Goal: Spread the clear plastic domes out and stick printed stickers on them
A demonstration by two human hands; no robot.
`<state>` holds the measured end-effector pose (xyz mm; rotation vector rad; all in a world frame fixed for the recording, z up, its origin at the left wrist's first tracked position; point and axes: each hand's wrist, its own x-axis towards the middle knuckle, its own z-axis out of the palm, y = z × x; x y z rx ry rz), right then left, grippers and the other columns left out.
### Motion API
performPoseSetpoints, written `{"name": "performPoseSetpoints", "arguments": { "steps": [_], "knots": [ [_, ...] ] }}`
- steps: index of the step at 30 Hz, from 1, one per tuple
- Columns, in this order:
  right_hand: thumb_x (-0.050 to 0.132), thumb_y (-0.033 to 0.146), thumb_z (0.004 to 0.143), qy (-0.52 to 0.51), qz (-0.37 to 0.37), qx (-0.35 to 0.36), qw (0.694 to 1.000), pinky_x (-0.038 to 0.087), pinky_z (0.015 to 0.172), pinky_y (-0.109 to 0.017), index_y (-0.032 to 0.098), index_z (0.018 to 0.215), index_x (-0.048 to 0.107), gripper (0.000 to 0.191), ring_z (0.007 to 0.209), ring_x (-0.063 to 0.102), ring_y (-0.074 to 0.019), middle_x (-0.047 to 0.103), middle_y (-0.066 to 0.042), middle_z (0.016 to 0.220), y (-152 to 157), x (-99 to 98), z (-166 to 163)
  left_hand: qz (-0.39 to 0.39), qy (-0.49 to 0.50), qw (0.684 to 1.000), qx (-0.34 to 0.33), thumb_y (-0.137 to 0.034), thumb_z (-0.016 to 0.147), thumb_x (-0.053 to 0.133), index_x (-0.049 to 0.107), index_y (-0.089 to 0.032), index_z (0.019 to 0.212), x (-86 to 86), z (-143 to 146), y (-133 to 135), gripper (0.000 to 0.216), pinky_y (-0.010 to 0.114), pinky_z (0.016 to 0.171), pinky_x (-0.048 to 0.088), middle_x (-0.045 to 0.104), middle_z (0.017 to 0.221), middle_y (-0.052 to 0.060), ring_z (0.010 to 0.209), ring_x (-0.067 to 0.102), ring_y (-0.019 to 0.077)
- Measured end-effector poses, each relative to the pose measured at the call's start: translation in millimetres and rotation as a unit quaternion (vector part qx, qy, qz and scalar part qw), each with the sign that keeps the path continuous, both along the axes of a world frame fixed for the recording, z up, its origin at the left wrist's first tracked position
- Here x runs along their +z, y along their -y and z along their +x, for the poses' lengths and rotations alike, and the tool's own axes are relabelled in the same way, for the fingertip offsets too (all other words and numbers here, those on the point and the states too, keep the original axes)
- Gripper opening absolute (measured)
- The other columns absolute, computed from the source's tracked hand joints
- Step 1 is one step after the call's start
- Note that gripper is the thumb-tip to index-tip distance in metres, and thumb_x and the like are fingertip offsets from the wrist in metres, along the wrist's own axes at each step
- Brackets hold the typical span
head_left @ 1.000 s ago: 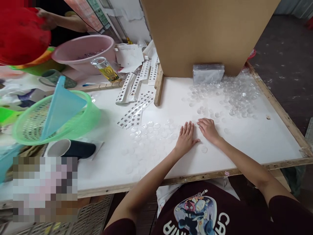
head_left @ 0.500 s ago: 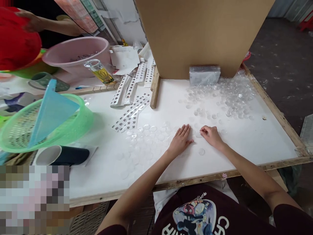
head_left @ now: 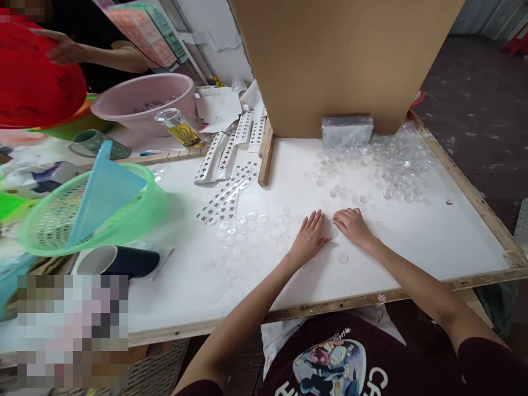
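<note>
My left hand (head_left: 308,237) lies flat on the white tabletop with its fingers stretched out, beside a spread of clear round discs (head_left: 263,220). Just to its right, my right hand (head_left: 351,224) is bent down with the fingers drawn together at the surface. Whatever sits under those fingertips is too faint to make out. One clear disc (head_left: 342,257) lies alone below the hands. Beyond them, a heap of clear discs (head_left: 406,165) is piled toward the back right.
A cardboard box (head_left: 350,66) stands at the back, with a wrapped block (head_left: 347,132) against it. Sticker strips (head_left: 231,190), a green basket (head_left: 154,214) and a dark cup (head_left: 138,260) are on the left. Across the table, a person's hand (head_left: 66,48) holds a red basin (head_left: 41,82).
My right hand has moved slightly left, closer to my left hand, and its fingers have tipped down. My left hand stays flat. The view has shifted a little left.
</note>
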<state>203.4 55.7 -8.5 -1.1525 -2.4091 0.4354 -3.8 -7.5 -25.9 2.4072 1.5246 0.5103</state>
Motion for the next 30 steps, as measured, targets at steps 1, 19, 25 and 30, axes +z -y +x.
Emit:
{"name": "performPoseSetpoints", "arguments": {
  "steps": [1,19,25,30],
  "knots": [
    [0.056,0.023,0.098,-0.017,-0.011,-0.011,1.000,0.041,0.089,-0.041,0.022,0.095,0.070,0.014,0.091,0.067,-0.0221,0.077,-0.006,0.098,3,0.0,4,-0.003,0.008,1.000,0.001,-0.050,0.105,0.040,0.012,-0.015,0.163,0.5,1,-10,0.074,0.054,0.124,0.026,0.026,0.166,0.022,0.157,0.018,0.0316],
    [0.071,0.046,0.087,0.020,0.016,-0.111,0.994,0.030,0.114,-0.064,0.024,0.151,0.046,0.073,0.150,0.027,-0.0436,0.034,-0.016,0.164,-81,-0.9,-11,-0.012,-0.072,0.997,-0.016,-0.049,0.106,0.037,0.014,-0.020,0.164,-4.0,-42,30,0.069,0.054,0.124,0.027,0.028,0.167,0.017,0.157,0.020,0.0291],
    [0.065,0.027,0.093,0.007,-0.004,0.011,1.000,0.040,0.112,-0.053,0.021,0.124,0.069,0.032,0.135,0.052,-0.0312,0.062,-0.014,0.140,-63,-15.8,-24,-0.023,-0.026,0.999,0.020,-0.042,0.103,0.049,0.027,-0.022,0.160,8.5,-55,45,0.064,0.052,0.120,0.036,0.035,0.164,0.018,0.153,0.031,0.0308],
    [0.058,0.019,0.094,-0.092,-0.035,0.066,0.993,0.051,0.102,-0.046,0.022,0.111,0.072,0.022,0.116,0.065,-0.0241,0.071,-0.010,0.119,-32,-16.1,-6,-0.007,0.035,0.998,0.049,-0.032,0.099,0.057,0.033,-0.023,0.155,15.1,-28,9,0.062,0.052,0.110,0.047,0.045,0.155,0.018,0.141,0.048,0.0322]
  ]
}}
